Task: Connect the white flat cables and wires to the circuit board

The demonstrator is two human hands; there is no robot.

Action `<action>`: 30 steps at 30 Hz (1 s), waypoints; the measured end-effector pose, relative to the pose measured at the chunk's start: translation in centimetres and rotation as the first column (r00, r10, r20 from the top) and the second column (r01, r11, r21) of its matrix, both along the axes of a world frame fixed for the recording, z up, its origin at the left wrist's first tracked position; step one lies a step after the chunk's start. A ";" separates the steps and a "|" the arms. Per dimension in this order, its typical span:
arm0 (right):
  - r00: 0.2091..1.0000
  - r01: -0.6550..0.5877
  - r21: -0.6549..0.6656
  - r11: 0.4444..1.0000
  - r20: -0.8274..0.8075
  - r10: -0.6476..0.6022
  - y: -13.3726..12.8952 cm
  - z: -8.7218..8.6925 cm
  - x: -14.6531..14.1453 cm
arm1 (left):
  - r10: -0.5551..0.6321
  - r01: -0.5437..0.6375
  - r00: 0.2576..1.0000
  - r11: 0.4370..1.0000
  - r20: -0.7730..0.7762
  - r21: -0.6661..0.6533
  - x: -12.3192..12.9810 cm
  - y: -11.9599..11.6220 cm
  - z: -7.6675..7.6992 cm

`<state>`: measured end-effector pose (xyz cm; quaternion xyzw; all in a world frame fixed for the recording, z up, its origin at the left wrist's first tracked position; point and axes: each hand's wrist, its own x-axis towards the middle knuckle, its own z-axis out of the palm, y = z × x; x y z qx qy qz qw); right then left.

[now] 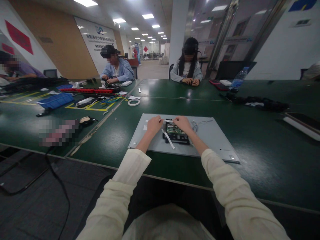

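Note:
A flat grey panel (pixel 212 140) lies on the green table in front of me. Mounted near its middle is a green circuit board (pixel 172 130) in a black plastic bracket (pixel 178 139). One white ribbon strip (pixel 169 140) slants down from the board's left side. My left hand (pixel 155 124) is closed at the board's upper left corner, and my right hand (pixel 183 124) is closed over its top edge. A pale strip shows between the two hands; whether either pinches it is too small to tell. Thin grey wires (pixel 197 124) lie right of my right hand.
Across the table (pixel 150 103) sit two co-workers, with another at far left. A white tape roll (pixel 133 102), a blue tray (pixel 56 100), cables and red strips (pixel 87 90) lie to the left. On the right are a water bottle (pixel 240 78), black cables (pixel 262 102) and a tablet-like device (pixel 303 121).

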<state>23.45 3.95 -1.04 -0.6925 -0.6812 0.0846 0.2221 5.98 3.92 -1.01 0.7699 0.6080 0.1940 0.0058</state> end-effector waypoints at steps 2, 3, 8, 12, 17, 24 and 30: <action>1.000 0.011 -0.014 1.000 0.013 -0.010 0.1 0.0 -0.1 | 0.006 -0.006 0.999 1.000 -0.041 -0.013 0.1 -0.1 0.1; 1.000 0.015 -0.021 1.000 0.019 -0.015 0.1 -0.1 -0.1 | 0.003 -0.004 0.998 1.000 -0.065 -0.018 0.2 -0.1 0.1; 0.997 0.048 -0.057 0.997 0.061 -0.045 0.1 0.0 -0.3 | -0.039 0.033 0.987 0.999 -0.154 -0.041 0.6 0.0 0.1; 0.993 0.071 -0.072 0.995 0.102 -0.063 0.1 0.2 0.2 | -0.054 0.047 0.984 0.998 -0.167 -0.041 0.8 0.2 0.1; 0.993 0.069 -0.061 0.996 0.103 -0.062 0.2 0.0 1.3 | -0.037 0.028 0.985 0.998 -0.167 -0.051 0.5 0.3 0.4; 0.998 0.046 0.002 0.999 0.047 -0.046 0.0 0.0 1.4 | 0.015 -0.022 0.991 0.999 -0.136 -0.047 -1.1 1.0 0.1; 0.987 -0.154 0.059 0.986 0.052 0.151 -0.3 0.7 0.2 | -0.147 0.141 0.986 0.987 0.073 0.075 -1.1 1.5 -0.3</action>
